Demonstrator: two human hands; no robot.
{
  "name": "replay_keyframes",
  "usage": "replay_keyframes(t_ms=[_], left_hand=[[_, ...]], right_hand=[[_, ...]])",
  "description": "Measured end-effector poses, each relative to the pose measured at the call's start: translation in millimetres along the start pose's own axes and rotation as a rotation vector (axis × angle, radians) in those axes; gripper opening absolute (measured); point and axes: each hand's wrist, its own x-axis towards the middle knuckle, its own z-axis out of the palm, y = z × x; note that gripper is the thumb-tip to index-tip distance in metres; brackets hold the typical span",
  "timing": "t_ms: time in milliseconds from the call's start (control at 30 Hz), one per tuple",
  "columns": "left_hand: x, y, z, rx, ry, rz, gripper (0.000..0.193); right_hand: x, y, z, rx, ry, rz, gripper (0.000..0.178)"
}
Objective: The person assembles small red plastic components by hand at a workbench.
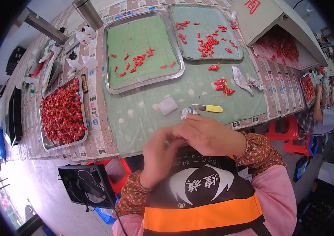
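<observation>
Narrowly, between the fingertips of both hands, I had a small red piece [178, 137], just beyond the apron [202, 216]; only a sliver of it showed, so I could not read its long axis; the left hand [158, 153] stood at its lower left, fingers pointing up and inward; the right hand [204, 133] arched over it from the right; both grips looked narrow, but I could not tell which fingers bore on the piece, nor call either hand the nearer; a crumpled grey-and-white scrap [188, 113] sat at the far side of the right hand's fingers, touching or just apart, I could not tell which.

Outward, the yellow-handled knife [213, 108] lay on the green mat [133, 135] past the right hand, its long axis running across my view, blade leftward, handle rightward; the right hand was clearly nearer to it; a pale square block [167, 105] lay left of the blade; farther off stood the green-lined tray [135, 35] and, to its right, the blue-lined tray [216, 16], both with red pieces scattered inside; well left stood the heaped tray [66, 145].
</observation>
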Motion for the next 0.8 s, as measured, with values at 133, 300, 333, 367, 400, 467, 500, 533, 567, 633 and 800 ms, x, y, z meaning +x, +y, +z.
replay_keyframes(t_ms=[133, 300, 333, 367, 400, 467, 500, 533, 567, 633, 800], left_hand=[[-7, -13, 2, -0.202, 0.030, -0.149, 0.019], [-19, -27, -2, -0.576, 0.028, -0.230, 0.014], [-20, -31, -2, -0.628, 0.029, -0.216, 0.014], [-21, -33, -3, -0.628, 0.031, -0.212, 0.014], [-23, -35, -4, -0.661, 0.054, -0.229, 0.015], [-24, -41, -4, -0.695, 0.085, -0.244, 0.015], [-24, -42, -4, -0.695, 0.118, -0.269, 0.015], [-24, -43, -4, -0.696, 0.150, -0.294, 0.015], [-23, -45, -4, -0.697, 0.151, -0.293, 0.015], [-22, -49, -4, -0.753, 0.165, -0.317, 0.015], [-18, -52, -4, -0.750, 0.192, -0.335, 0.016]], right_hand=[[11, 17, -12, -0.006, 0.040, 0.059, 0.023], [32, 115, -51, -0.398, 0.352, 0.215, 0.009], [31, 141, -58, -0.455, 0.384, 0.265, 0.009], [28, 162, -65, -0.511, 0.417, 0.315, 0.009], [29, 174, -70, -0.510, 0.416, 0.307, 0.009], [32, 194, -78, -0.405, 0.418, 0.563, 0.006], [33, 203, -82, -0.405, 0.416, 0.558, 0.006], [34, 212, -84, -0.445, 0.435, 0.571, 0.007], [36, 221, -86, -0.485, 0.455, 0.586, 0.007], [39, 238, -88, -0.521, 0.445, 0.571, 0.007], [58, 247, -84, -0.588, 0.395, 0.488, 0.009]])
